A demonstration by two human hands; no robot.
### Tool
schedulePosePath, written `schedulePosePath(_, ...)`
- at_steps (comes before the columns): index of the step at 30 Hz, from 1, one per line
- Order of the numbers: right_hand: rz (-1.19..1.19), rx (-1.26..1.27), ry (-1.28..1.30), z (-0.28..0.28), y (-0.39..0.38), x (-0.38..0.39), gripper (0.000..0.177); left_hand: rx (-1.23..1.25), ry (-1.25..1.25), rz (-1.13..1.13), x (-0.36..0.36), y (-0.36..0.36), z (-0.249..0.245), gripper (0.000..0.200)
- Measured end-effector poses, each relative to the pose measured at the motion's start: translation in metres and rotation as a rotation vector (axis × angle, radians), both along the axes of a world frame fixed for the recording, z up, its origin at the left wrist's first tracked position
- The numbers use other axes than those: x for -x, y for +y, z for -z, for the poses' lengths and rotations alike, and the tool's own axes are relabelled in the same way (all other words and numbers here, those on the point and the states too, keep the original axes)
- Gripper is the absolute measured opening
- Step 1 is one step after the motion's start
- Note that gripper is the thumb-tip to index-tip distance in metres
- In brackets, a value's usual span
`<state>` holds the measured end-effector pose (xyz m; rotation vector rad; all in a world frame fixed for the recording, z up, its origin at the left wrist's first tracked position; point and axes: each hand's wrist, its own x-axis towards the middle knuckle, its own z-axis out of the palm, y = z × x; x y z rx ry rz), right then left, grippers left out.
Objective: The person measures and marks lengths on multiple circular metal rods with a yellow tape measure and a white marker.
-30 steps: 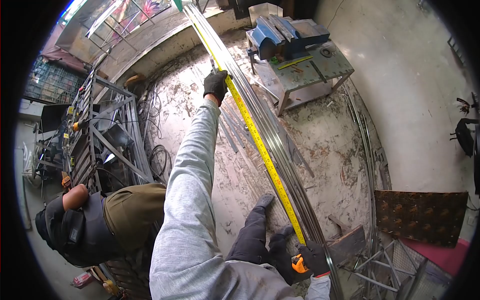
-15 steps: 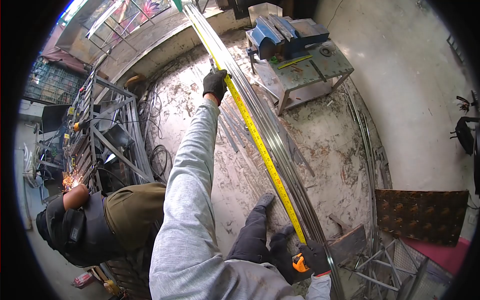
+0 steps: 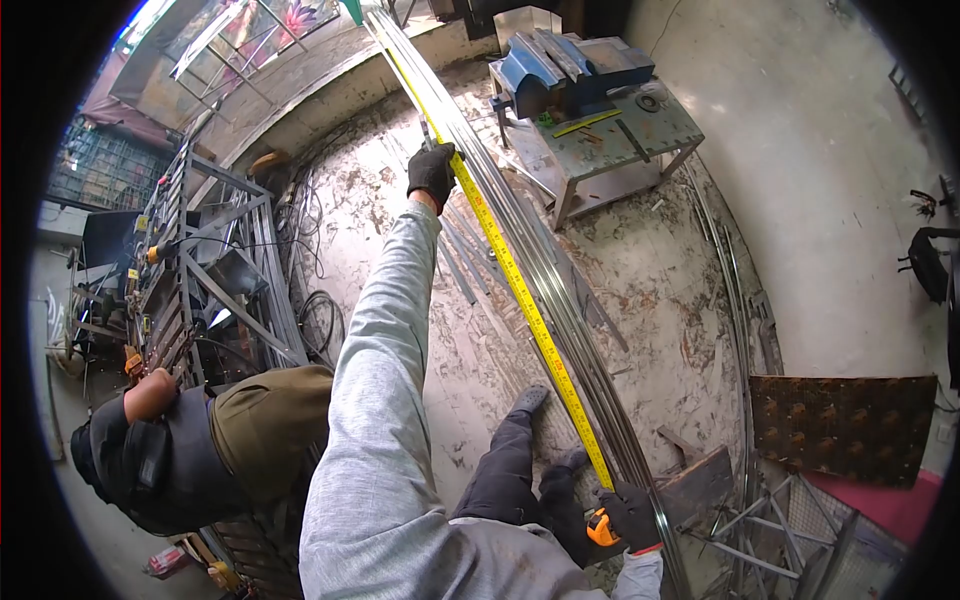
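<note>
A yellow tape measure blade runs along a bundle of long shiny metal tubes. My right hand, in a black glove, is closed beside the tubes at the near end, gripping the orange tape measure case. Farther up, my left hand, also gloved in black, is closed at the left edge of the blade. A slim grey object sticks out beyond its fingers; its kind cannot be made out. The blade continues past this hand toward the far end of the tubes.
A blue bench vise stands on a metal table at the back right. On the left, a co-worker bends beside a metal rack. A rusty patterned plate and metal frames sit at right.
The bright sparks by the co-worker have nearly died away. Both my hands and the tape stay almost where they were, with only a slight shift of the view.
</note>
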<state>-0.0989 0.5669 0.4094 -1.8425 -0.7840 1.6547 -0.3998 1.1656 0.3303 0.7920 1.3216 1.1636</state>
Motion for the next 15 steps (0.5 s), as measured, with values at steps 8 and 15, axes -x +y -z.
schedulePosePath(8, 0.060, 0.036, 0.044, -0.010, -0.003, 0.001, 0.017, 0.052, 0.035, 0.004, -0.003, -0.006, 0.009, 0.018)
schedulePosePath(15, 0.004, -0.003, -0.100, -0.003, -0.026, -0.006, 0.018, 0.200, 0.002, 0.033, -0.013, -0.025, 0.040, 0.022)
